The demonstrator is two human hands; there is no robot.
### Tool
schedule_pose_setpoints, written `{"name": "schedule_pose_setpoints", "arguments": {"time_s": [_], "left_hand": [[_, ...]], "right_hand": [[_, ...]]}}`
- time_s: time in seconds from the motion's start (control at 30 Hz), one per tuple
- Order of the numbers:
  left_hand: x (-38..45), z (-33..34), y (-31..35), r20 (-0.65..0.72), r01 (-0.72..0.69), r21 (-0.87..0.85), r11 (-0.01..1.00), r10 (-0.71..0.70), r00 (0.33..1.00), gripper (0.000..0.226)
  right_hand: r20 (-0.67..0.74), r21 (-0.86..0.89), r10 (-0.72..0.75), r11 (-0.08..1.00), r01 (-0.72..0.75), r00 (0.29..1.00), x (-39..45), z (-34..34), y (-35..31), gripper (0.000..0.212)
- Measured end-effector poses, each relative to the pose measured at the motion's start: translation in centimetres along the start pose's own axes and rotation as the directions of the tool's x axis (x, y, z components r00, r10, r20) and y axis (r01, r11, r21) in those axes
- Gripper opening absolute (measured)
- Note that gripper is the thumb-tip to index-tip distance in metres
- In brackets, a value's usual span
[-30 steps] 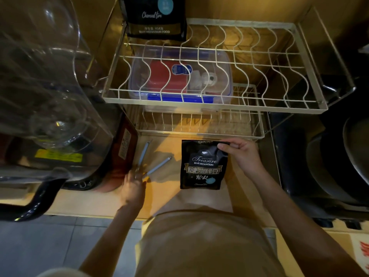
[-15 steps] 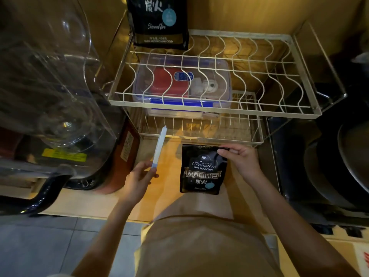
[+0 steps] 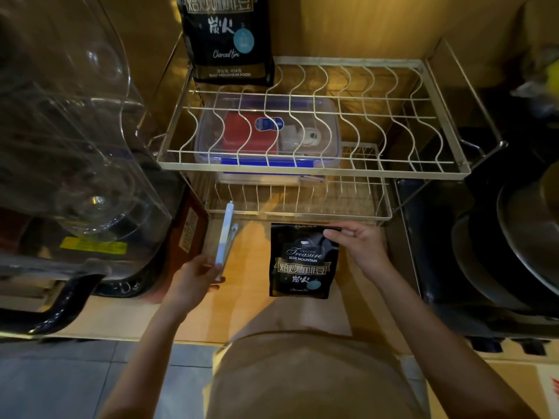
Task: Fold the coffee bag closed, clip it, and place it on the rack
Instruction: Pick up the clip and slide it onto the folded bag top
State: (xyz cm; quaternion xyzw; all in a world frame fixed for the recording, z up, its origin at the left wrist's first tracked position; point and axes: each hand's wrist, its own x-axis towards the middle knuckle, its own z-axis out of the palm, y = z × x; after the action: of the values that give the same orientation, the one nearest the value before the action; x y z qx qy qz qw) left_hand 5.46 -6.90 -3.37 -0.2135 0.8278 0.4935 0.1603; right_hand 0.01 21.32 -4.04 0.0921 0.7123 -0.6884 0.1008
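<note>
A small black coffee bag (image 3: 301,264) lies flat on the wooden counter, its top edge folded over. My right hand (image 3: 360,244) pinches that folded top at the bag's upper right corner. To the left, my left hand (image 3: 196,278) holds a long pale-blue sealing clip (image 3: 225,237) by its lower end, pointing away from me, its two arms slightly apart. The clip is about a hand's width left of the bag. The two-tier wire rack (image 3: 314,170) stands just behind the bag.
A larger black coffee bag (image 3: 228,40) stands at the back left of the rack's upper tier. A clear plastic box with a blue lid (image 3: 269,137) sits on the lower tier. A glass-domed appliance (image 3: 75,146) is at the left, dark pans (image 3: 514,237) at the right.
My left hand picked the clip up from the counter and raised it, its tip pointing at the rack. My right hand stayed pinched on the bag's folded top.
</note>
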Motion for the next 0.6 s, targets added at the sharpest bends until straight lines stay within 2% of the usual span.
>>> {"name": "schedule_pose_setpoints", "arguments": {"time_s": [0.1, 0.23, 0.43, 0.6], "left_hand": [[-0.7, -0.9, 0.1, 0.084, -0.049, 0.029, 0.998, 0.046, 0.995, 0.010], [-1.1, -2.6, 1.5, 0.208, -0.180, -0.026, 0.983, 0.181, 0.961, 0.011], [0.8, -2.6, 2.5, 0.223, -0.300, 0.020, 0.954, 0.288, 0.931, 0.019], [2.2, 0.3, 3.8, 0.245, -0.383, -0.033, 0.923, 0.379, 0.892, 0.024]], "right_hand": [[-0.006, 0.003, 0.012, 1.000, -0.012, 1.000, 0.1, 0.0, 0.1, 0.012], [0.006, -0.005, 0.017, 1.000, -0.017, 1.000, 0.2, -0.1, 0.0, 0.015], [0.035, 0.006, 0.009, 1.000, -0.009, 0.999, 0.1, -0.1, -0.1, 0.020], [0.048, 0.019, 0.004, 1.000, -0.005, 0.999, 0.2, -0.1, 0.0, 0.018]]}}
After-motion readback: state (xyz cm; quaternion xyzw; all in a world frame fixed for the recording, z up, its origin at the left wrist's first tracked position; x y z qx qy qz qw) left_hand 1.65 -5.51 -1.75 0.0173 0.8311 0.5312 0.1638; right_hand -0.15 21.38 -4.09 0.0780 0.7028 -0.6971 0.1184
